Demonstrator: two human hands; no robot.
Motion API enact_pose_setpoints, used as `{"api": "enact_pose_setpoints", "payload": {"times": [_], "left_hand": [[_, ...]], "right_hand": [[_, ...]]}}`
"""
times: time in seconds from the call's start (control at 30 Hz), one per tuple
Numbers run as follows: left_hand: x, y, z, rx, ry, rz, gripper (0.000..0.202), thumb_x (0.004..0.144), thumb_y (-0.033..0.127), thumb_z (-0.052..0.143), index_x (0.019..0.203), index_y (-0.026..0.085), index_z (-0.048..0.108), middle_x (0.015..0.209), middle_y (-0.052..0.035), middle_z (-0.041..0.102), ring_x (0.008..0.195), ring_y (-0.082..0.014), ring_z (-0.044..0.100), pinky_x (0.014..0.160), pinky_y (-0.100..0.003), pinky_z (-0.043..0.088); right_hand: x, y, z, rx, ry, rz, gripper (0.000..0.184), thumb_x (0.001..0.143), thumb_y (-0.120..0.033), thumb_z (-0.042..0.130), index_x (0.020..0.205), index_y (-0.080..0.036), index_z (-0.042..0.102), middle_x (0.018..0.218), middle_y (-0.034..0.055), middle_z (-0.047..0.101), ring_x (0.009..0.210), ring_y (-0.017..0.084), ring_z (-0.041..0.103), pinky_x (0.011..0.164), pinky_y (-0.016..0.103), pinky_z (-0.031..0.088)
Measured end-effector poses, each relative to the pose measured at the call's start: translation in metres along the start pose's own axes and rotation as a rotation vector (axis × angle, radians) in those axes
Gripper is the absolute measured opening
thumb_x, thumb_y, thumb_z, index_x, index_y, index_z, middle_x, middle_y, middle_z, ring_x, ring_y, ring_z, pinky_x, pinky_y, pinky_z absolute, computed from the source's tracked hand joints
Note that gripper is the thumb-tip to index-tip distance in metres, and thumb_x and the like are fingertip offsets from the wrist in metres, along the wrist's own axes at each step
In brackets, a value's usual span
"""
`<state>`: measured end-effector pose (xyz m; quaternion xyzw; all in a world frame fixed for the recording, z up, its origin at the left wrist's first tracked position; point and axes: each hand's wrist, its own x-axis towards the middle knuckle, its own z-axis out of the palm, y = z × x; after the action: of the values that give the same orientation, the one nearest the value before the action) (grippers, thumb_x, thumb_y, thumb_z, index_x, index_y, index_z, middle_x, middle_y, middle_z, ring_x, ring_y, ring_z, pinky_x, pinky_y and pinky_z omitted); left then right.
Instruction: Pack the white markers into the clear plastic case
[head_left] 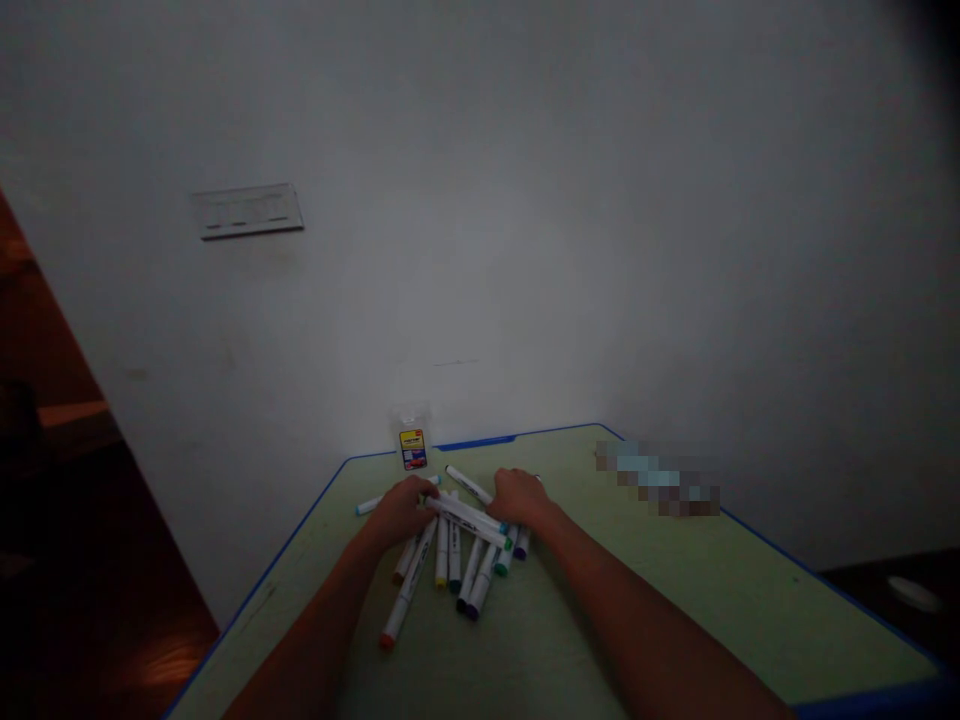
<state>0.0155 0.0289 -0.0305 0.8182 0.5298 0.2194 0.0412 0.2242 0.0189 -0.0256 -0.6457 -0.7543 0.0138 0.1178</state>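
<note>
The left hand (pixel 401 510) and right hand (pixel 517 498) sit at twelve o'clock on the green surface (pixel 637 610), their fingers (pixel 427 490) curled down, any pinch hidden, hemming a loose pile of markers (pixel 465 560) between them, a small packet (pixel 412 450) beyond.

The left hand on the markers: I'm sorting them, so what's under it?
Under the left hand, a white marker with an orange end and one with a brown end run in, and a pale blue-ended marker passes beneath. Their covered parts, and anything else there, cannot be seen.
</note>
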Motion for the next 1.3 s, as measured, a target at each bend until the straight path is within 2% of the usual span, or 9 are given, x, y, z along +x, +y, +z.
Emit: {"api": "enact_pose_setpoints", "payload": {"times": [0.33,0.77,1.3], "left_hand": [[0.002,-0.005,0.001,0.017,-0.034,-0.033,0.022,0.066,0.027,0.054,0.086,0.020,0.062,0.075,-0.0008,0.061,0.068,-0.0155,0.054,0.060,-0.024,0.040],[0.002,-0.011,-0.001,0.003,-0.044,-0.070,0.024,0.065,0.031,0.055,0.085,0.018,0.061,0.078,-0.0017,0.061,0.066,-0.0149,0.054,0.058,-0.023,0.039],[0.001,-0.010,-0.002,-0.009,-0.068,-0.073,0.018,0.063,0.018,0.051,0.078,0.018,0.062,0.075,-0.0017,0.062,0.065,-0.0147,0.053,0.058,-0.024,0.038]], "right_hand": [[0.001,0.000,-0.002,0.002,-0.029,0.016,0.035,0.060,-0.029,0.058,0.090,-0.013,0.060,0.089,0.0154,0.063,0.084,0.028,0.059,0.065,0.036,0.046],[-0.002,0.002,-0.003,-0.009,-0.054,0.000,0.038,0.058,-0.033,0.060,0.091,-0.013,0.060,0.090,0.0152,0.063,0.082,0.028,0.060,0.064,0.036,0.047],[-0.002,0.001,-0.004,-0.008,-0.066,0.012,0.036,0.063,-0.032,0.057,0.095,-0.014,0.060,0.093,0.0154,0.062,0.085,0.027,0.059,0.066,0.033,0.046]]}}
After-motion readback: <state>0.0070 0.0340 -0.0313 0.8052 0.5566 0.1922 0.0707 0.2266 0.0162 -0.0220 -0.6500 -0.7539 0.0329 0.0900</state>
